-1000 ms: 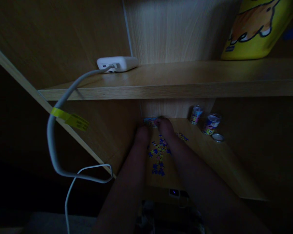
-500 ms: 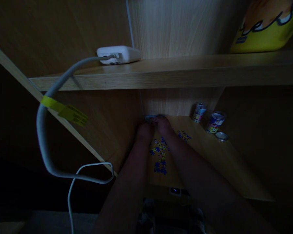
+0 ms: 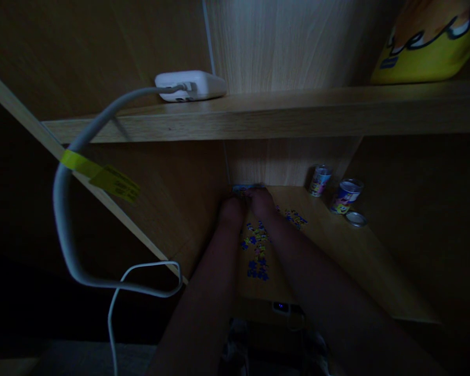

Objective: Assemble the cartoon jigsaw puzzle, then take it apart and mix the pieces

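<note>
Both my hands are at the far back left of the wooden desk, close together. My left hand (image 3: 232, 209) rests beside the left side panel, its fingers bent forward and hidden in the dark. My right hand (image 3: 260, 202) has its fingers curled together towards the left hand; whatever they grip is too small and dim to name. A bluish patch of joined jigsaw puzzle (image 3: 243, 187) shows just beyond the fingertips. Loose blue and yellow puzzle pieces (image 3: 257, 269) lie between my forearms, and more puzzle pieces (image 3: 295, 218) lie right of my right wrist.
Two printed cans (image 3: 319, 180) (image 3: 345, 197) stand at the back right, with a round metal lid (image 3: 355, 219) beside them. Above the hands runs a shelf (image 3: 282, 122) holding a white plugged device (image 3: 191, 86) and a yellow bag-like item (image 3: 426, 57). Its cable (image 3: 62, 219) loops down at left.
My hands shift very slightly at the back, and a little more of the bluish puzzle patch shows behind them. The camera view moves a touch. The cans and loose pieces stay put.
</note>
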A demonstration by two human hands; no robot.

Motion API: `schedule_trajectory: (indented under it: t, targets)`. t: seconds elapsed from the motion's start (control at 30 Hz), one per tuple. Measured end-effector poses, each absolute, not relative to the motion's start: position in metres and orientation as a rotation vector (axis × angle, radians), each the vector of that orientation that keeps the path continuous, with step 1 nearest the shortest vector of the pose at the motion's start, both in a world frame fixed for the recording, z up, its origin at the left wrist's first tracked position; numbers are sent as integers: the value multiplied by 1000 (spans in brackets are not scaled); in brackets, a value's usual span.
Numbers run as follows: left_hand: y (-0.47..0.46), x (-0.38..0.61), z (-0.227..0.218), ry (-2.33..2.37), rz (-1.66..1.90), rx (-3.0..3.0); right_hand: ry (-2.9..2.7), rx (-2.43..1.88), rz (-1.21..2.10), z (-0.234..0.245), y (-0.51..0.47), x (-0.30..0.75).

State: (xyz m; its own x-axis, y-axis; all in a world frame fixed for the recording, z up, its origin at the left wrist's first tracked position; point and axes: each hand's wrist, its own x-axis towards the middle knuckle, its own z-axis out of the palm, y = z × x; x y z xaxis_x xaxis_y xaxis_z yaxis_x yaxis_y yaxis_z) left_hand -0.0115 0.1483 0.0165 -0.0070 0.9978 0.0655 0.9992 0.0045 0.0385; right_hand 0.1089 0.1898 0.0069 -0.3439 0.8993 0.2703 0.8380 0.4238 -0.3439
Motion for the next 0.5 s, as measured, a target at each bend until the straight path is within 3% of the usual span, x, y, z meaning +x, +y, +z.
schedule_trajectory:
  t: [0.5]
  targets:
    - [147, -14, 16, -2219, -200, -2216, -2380, -1514, 23, 15, 181, 109]
